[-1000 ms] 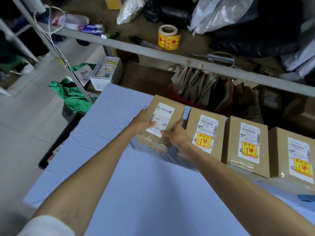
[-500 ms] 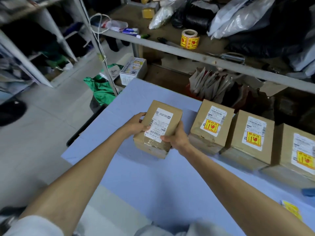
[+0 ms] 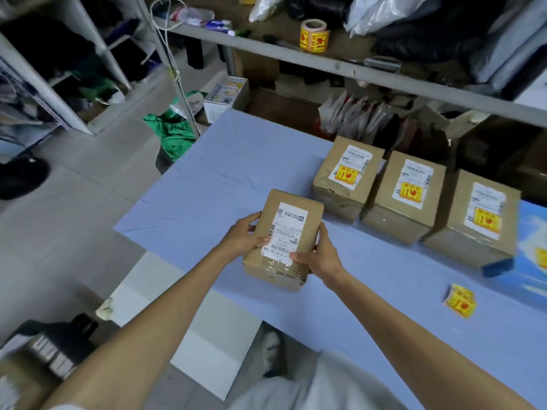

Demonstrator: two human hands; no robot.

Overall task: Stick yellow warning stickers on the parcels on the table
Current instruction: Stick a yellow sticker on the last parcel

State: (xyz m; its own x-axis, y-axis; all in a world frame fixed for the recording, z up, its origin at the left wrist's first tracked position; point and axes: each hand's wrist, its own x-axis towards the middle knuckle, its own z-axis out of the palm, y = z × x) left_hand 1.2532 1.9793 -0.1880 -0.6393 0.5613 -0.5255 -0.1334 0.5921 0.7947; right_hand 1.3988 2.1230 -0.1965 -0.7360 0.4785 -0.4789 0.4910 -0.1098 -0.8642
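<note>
head view: small brown taped cardboard parcel with white shipping label (image 3: 284, 241) is held between both hands over the near-left part of the pale blue table (image 3: 225, 179); no yellow sticker on it yet. left hand (image 3: 242, 236) grips its left side, right hand (image 3: 321, 255) its near right corner. judged light and stiff-walled; the glossy tape is likely slick, so hold it by the side faces. loose yellow warning stickers (image 3: 460, 300) lie well to the right.

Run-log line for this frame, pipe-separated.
left hand: holds unstickered parcel | right hand: holds same | three stickered parcels: row on table | loose yellow stickers: on table
</note>
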